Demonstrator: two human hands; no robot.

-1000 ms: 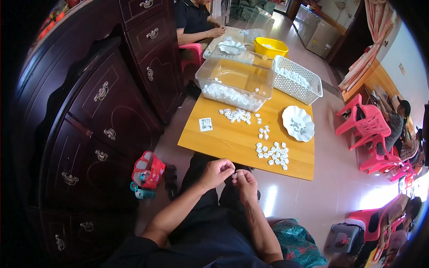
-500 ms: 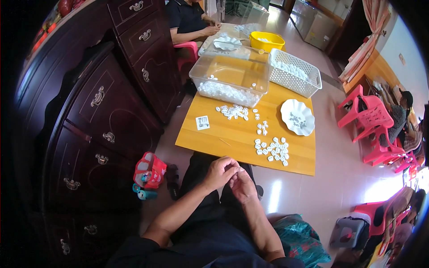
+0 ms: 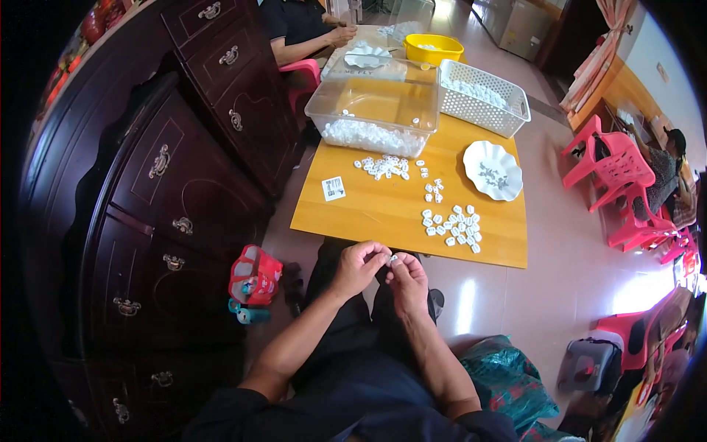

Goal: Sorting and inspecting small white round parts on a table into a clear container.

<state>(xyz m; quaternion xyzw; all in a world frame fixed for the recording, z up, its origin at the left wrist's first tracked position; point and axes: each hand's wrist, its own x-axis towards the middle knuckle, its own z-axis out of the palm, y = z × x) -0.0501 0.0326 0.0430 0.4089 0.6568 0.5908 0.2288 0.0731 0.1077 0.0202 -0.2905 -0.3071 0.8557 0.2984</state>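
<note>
My left hand and my right hand meet over my lap, just off the table's near edge. Thumbs and fingertips of both pinch a small white plastic piece. On the yellow wooden table, several similar white pieces lie spread near the right front corner. A looser heap of white pieces sits farther back, and a few more stand between the groups. A scalloped white plate at the right holds small grey parts.
A clear plastic bin of white pieces stands behind the heap. Beyond are a white perforated basket and a yellow basin. A printed card lies at left. A person works at the far end; dark cabinets flank the left.
My hands have come up slightly toward the table edge, and the white piece now shows between the fingertips. The whole view has shifted a little; the things on the table stay put.
</note>
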